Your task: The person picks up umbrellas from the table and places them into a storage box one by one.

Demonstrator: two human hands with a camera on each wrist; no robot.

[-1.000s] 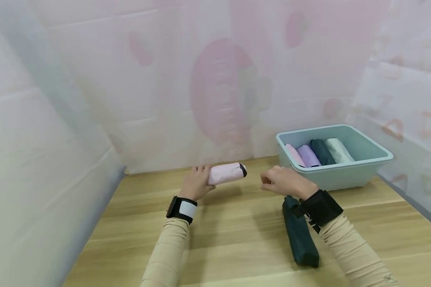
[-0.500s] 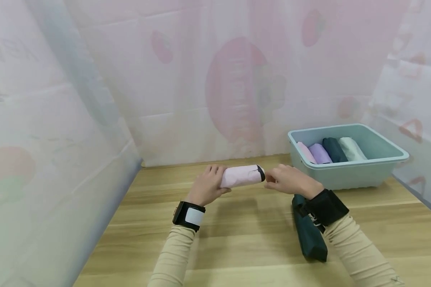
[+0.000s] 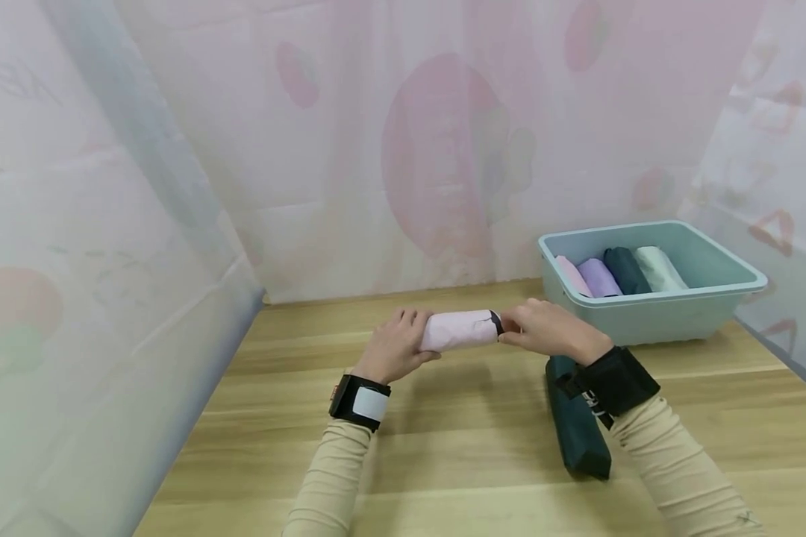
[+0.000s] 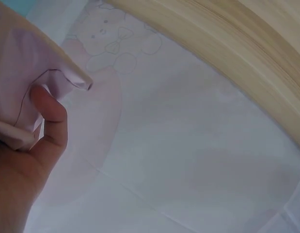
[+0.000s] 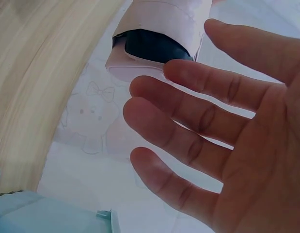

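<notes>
**Holding a folded pink umbrella between both hands above the worktop**

Holding state: the left hand (image 3: 395, 344) grips the left end of the pink umbrella (image 3: 460, 330), fingers and thumb curled round it. The left wrist view confirms this, with the thumb (image 4: 49, 112) pressed on the pink fabric.

The right hand (image 3: 551, 332) is at the umbrella's right end, by the dark cap (image 5: 150, 45). In the right wrist view its fingers (image 5: 198, 119) are straight and spread, palm facing the cap. The index finger sits right at the rim. Actual contact can't be confirmed from either view. So the right grip is apart and clamped on nothing.

Umbrella position: level, lying left to right, lifted just off the wooden worktop (image 3: 443, 447), its shadow on the wood below it. It is roughly centre of the worktop, near the back curtain.

Other items:
- Dark green folded umbrella (image 3: 575, 429) lying flat on the worktop, under and beside the right forearm, pointing away from the person.
- Pale blue tub (image 3: 678, 317) at the right rear of the worktop, well apart from the hands.
- Inside the tub, four folded umbrellas side by side: pink (image 3: 571, 274), lilac (image 3: 599, 276), dark green (image 3: 626, 270), pale mint (image 3: 658, 268).
- Both wrists carry black straps, and the sleeves are beige.
</notes>
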